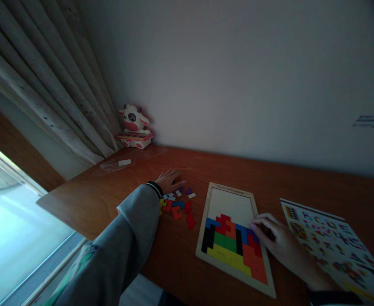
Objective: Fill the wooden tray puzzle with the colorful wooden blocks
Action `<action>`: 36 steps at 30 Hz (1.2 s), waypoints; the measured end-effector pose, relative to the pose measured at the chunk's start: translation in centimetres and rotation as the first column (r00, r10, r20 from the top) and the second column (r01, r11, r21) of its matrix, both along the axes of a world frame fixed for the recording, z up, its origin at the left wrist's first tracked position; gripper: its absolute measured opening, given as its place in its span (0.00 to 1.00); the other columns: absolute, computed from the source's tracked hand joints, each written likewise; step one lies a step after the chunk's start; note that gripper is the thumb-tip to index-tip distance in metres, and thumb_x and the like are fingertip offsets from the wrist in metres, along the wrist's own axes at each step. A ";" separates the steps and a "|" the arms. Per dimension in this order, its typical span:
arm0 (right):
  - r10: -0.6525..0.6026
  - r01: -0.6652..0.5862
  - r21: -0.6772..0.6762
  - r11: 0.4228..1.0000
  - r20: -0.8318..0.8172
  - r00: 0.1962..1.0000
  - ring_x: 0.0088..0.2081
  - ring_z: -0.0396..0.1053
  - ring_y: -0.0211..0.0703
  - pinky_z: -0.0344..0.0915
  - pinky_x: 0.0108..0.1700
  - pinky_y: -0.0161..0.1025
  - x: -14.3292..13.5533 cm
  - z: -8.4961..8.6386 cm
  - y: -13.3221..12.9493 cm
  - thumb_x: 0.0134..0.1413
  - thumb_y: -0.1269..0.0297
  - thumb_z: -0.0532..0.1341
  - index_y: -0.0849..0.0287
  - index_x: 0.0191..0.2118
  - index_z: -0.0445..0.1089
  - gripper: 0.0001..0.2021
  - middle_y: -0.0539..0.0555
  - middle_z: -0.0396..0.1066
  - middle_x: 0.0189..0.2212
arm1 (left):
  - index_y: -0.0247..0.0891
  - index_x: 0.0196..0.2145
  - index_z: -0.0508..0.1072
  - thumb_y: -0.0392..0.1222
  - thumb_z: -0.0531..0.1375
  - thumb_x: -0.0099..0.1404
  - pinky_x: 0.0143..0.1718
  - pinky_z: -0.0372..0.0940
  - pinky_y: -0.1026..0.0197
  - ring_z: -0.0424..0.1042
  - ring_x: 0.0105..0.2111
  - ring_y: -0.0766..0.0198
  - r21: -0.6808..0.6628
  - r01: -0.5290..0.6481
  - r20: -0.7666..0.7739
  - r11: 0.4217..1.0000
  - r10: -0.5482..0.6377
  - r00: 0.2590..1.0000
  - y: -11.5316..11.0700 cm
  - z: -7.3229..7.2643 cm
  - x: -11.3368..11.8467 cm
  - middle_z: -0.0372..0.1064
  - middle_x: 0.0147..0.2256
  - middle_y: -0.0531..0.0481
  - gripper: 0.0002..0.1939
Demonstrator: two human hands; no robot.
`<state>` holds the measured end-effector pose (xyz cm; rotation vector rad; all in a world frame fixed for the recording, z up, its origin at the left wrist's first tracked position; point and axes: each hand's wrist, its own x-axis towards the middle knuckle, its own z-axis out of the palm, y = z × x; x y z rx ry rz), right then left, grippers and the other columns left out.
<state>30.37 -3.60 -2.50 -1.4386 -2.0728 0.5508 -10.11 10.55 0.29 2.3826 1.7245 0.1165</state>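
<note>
The wooden puzzle board lies flat on the brown table, its lower part filled with red, blue, green, black, orange and yellow blocks and its upper part bare. The right hand is at its right edge, thumb and forefinger brought close together over the blue and dark red blocks; whether they pinch a piece cannot be told. The left hand is spread, palm down, at the far side of the loose pieces, left of the board. What lies under its palm is hidden. A printed sheet lies to the right, partly behind the right forearm. A cow toy stands by the wall, near the curtain. The board's long axis runs away from the person, slightly leftward, its printed end farthest.
</note>
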 end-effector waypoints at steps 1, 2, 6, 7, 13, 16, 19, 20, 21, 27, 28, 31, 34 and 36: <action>-0.003 0.003 0.005 1.000 -0.001 1.000 0.40 0.71 0.44 0.69 0.42 0.41 0.0 0.0 0.0 0.64 0.52 0.54 0.53 0.37 0.71 0.14 0.54 0.69 0.40 | 0.40 0.66 0.55 0.72 0.44 0.65 0.65 0.39 0.38 0.42 0.68 0.44 -0.017 0.022 -0.004 1.000 -0.022 1.000 0.1 -0.1 0.3 0.43 0.68 0.39 0.43; -0.005 0.005 0.008 1.000 -0.001 1.000 0.39 0.71 0.44 0.69 0.42 0.41 0.0 0.0 -0.1 0.64 0.52 0.54 0.54 0.37 0.71 0.14 0.53 0.69 0.39 | 0.40 0.66 0.56 0.72 0.45 0.64 0.65 0.39 0.38 0.43 0.68 0.44 -0.029 0.043 -0.006 0.999 -0.043 0.999 -0.2 -0.2 0.5 0.43 0.68 0.39 0.43; 0.002 -0.002 -0.002 1.000 0.004 1.000 0.39 0.71 0.44 0.69 0.42 0.41 -0.1 0.1 -0.1 0.64 0.52 0.53 0.54 0.37 0.71 0.14 0.54 0.69 0.39 | 0.41 0.67 0.53 0.72 0.46 0.65 0.65 0.37 0.36 0.43 0.68 0.44 -0.024 0.163 0.000 0.986 -0.163 0.987 -3.2 -0.3 0.3 0.42 0.68 0.38 0.43; 0.002 -0.002 -0.005 1.000 0.004 1.000 0.39 0.71 0.44 0.69 0.42 0.41 -0.1 0.1 -0.1 0.64 0.52 0.54 0.54 0.37 0.71 0.14 0.54 0.69 0.39 | 0.43 0.67 0.52 0.71 0.46 0.64 0.65 0.35 0.35 0.43 0.68 0.43 -0.012 0.187 -0.003 0.982 -0.187 0.982 -4.2 -0.3 -0.2 0.43 0.68 0.39 0.42; -0.008 0.008 -0.008 1.000 -0.017 1.000 0.39 0.71 0.43 0.69 0.41 0.39 -0.1 -0.3 0.0 0.63 0.51 0.54 0.54 0.39 0.71 0.15 0.54 0.69 0.40 | 0.49 0.68 0.48 0.74 0.52 0.58 0.62 0.32 0.27 0.37 0.68 0.34 0.142 -0.058 -0.046 0.988 0.065 0.997 -8.7 -1.1 -4.8 0.37 0.70 0.42 0.48; -0.015 0.015 -0.001 1.000 -0.009 1.000 0.39 0.71 0.44 0.69 0.41 0.40 0.0 -0.5 0.1 0.63 0.50 0.54 0.54 0.38 0.71 0.15 0.54 0.69 0.39 | 0.43 0.68 0.49 0.74 0.53 0.59 0.64 0.39 0.31 0.39 0.68 0.36 0.124 -0.109 -0.018 0.986 0.112 0.994 -9.1 -1.9 -6.1 0.39 0.69 0.39 0.49; -0.033 0.033 0.003 0.999 -0.004 0.999 0.39 0.71 0.45 0.69 0.41 0.41 0.1 -0.7 0.1 0.62 0.49 0.54 0.54 0.36 0.71 0.16 0.54 0.70 0.39 | 0.40 0.68 0.52 0.72 0.54 0.59 0.65 0.40 0.33 0.41 0.68 0.38 0.167 -0.047 0.006 0.985 0.046 0.999 -9.0 -2.5 -6.1 0.43 0.68 0.37 0.48; -0.036 0.036 0.007 0.999 -0.005 0.999 0.39 0.71 0.45 0.69 0.41 0.41 0.1 -0.7 0.1 0.62 0.49 0.54 0.54 0.36 0.71 0.16 0.54 0.70 0.39 | 0.40 0.67 0.53 0.72 0.54 0.59 0.65 0.41 0.33 0.42 0.68 0.38 0.188 -0.029 0.017 0.982 0.026 1.000 -9.1 -2.7 -5.9 0.44 0.68 0.37 0.48; -0.036 0.036 0.008 0.999 -0.006 0.999 0.39 0.72 0.45 0.69 0.41 0.41 0.1 -0.8 0.1 0.62 0.49 0.54 0.54 0.36 0.71 0.16 0.54 0.70 0.39 | 0.40 0.67 0.54 0.71 0.55 0.59 0.64 0.41 0.33 0.42 0.67 0.37 0.205 -0.014 0.031 0.979 0.008 1.000 -9.2 -2.8 -5.7 0.45 0.68 0.37 0.47; -0.043 0.043 -0.005 0.999 -0.008 0.999 0.38 0.72 0.44 0.70 0.40 0.40 0.1 -0.8 0.1 0.62 0.48 0.54 0.53 0.38 0.72 0.16 0.54 0.71 0.39 | 0.41 0.62 0.62 0.60 0.53 0.68 0.64 0.50 0.40 0.60 0.60 0.48 0.318 0.028 0.170 0.948 -0.086 0.982 -8.8 -2.0 -4.8 0.62 0.60 0.40 0.30; -0.044 0.044 -0.002 0.999 -0.007 0.999 0.38 0.72 0.45 0.70 0.40 0.40 0.0 -0.7 0.1 0.62 0.48 0.54 0.53 0.38 0.72 0.16 0.54 0.71 0.39 | 0.41 0.60 0.64 0.57 0.52 0.70 0.63 0.53 0.42 0.63 0.58 0.50 0.339 0.010 0.203 0.941 -0.083 0.976 -8.3 -1.7 -4.8 0.64 0.58 0.41 0.27; -0.048 0.048 0.016 0.999 0.000 0.999 0.36 0.71 0.45 0.70 0.37 0.40 -0.1 -0.6 0.1 0.61 0.47 0.54 0.53 0.36 0.72 0.16 0.55 0.71 0.38 | 0.42 0.56 0.69 0.53 0.51 0.71 0.58 0.61 0.50 0.69 0.53 0.54 0.341 -0.034 0.279 0.939 -0.066 0.958 -6.3 -1.2 -4.9 0.70 0.53 0.44 0.21; -0.051 0.051 0.020 0.999 0.006 0.999 0.35 0.71 0.45 0.70 0.36 0.40 -0.1 -0.6 0.1 0.61 0.48 0.54 0.53 0.36 0.72 0.16 0.55 0.71 0.37 | 0.44 0.53 0.73 0.53 0.52 0.70 0.55 0.64 0.55 0.72 0.50 0.56 0.279 -0.037 0.306 0.960 -0.052 0.951 -4.8 -0.9 -4.9 0.74 0.50 0.47 0.20; -0.049 0.048 0.019 0.999 0.009 0.999 0.35 0.71 0.45 0.70 0.36 0.40 0.0 -0.7 0.1 0.62 0.48 0.54 0.53 0.36 0.72 0.16 0.55 0.71 0.37 | 0.44 0.51 0.75 0.53 0.55 0.68 0.54 0.64 0.57 0.73 0.49 0.56 0.253 -0.022 0.308 0.967 -0.059 0.950 -4.3 -0.8 -4.8 0.75 0.49 0.49 0.19</action>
